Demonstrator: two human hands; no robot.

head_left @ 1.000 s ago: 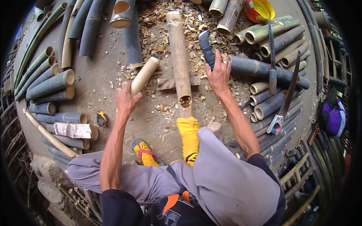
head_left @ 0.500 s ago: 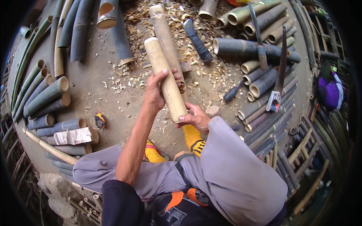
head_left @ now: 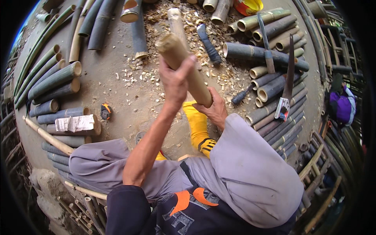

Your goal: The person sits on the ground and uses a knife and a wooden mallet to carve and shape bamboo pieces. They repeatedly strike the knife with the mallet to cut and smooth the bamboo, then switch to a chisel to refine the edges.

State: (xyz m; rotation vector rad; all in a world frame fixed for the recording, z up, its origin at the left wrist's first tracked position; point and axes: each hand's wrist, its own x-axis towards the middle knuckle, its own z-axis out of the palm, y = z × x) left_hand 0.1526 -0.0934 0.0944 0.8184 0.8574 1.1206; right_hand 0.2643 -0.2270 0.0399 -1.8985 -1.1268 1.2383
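A pale, peeled bamboo tube (head_left: 198, 85) is raised in front of me, slanting from upper left to lower right. My left hand (head_left: 176, 80) wraps around its upper part, just below the far end. My right hand (head_left: 214, 110) grips the near end, fingers closed around it. Behind it lies another bamboo piece (head_left: 175, 18), mostly hidden by the held tube. Wood shavings (head_left: 154, 39) are scattered on the ground there. A knife (head_left: 208, 45) with a dark wrapped sheath or handle rests just right of the tube.
Bamboo lengths (head_left: 58, 81) lie in groups on the left, beside an orange-and-black tape measure (head_left: 105, 111). On the right, a saw (head_left: 288, 84) and a long blade (head_left: 266, 47) rest on stacked bamboo (head_left: 270, 92). A yellow-and-red container (head_left: 248, 7) stands at the far side.
Both hands have lifted and tilted the bamboo tube, so its far end now points more toward me. The right hand has shifted slightly right and up. My view has turned a little.
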